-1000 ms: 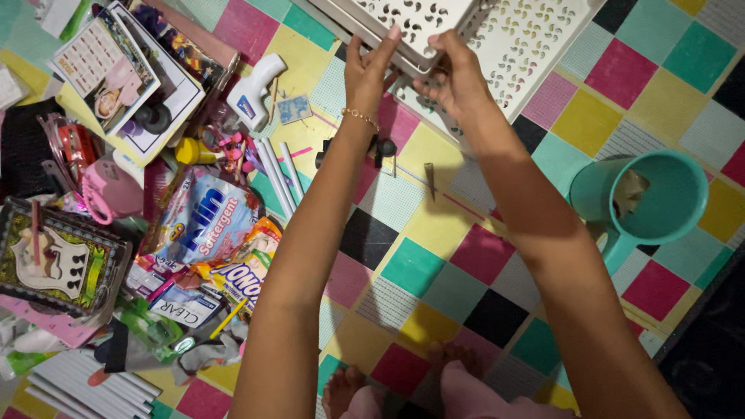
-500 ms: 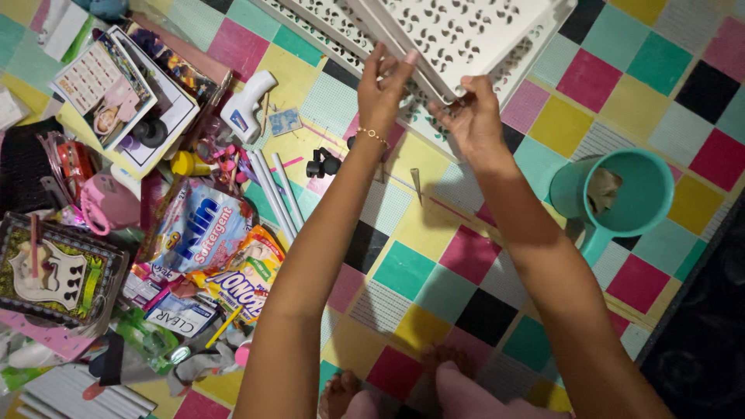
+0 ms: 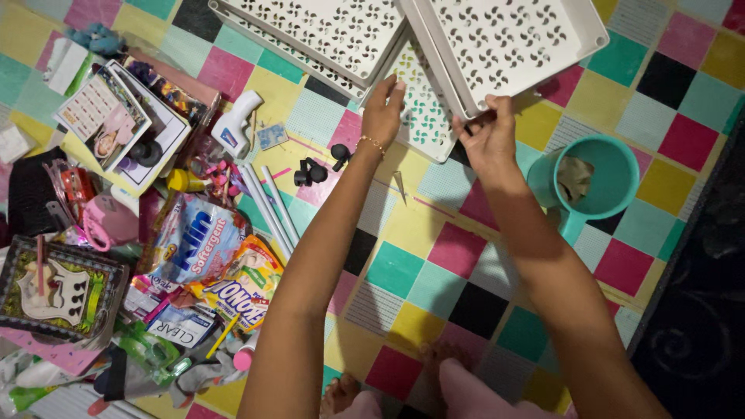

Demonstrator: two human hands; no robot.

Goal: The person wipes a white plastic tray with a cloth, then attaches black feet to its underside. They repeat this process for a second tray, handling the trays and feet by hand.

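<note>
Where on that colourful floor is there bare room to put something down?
Bare squares lie between the forearms, and right of the right hand below the teal dipper. The pile of packets left of the left hand is crowded.

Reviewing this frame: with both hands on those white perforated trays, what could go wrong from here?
1. The right hand grips only the corner of the tilted upper tray; it might slip onto the trays beneath.
2. Small black wheels and a pointed piece lie loose on the chequered mat near the left hand; they could get knocked or knelt on.
</note>
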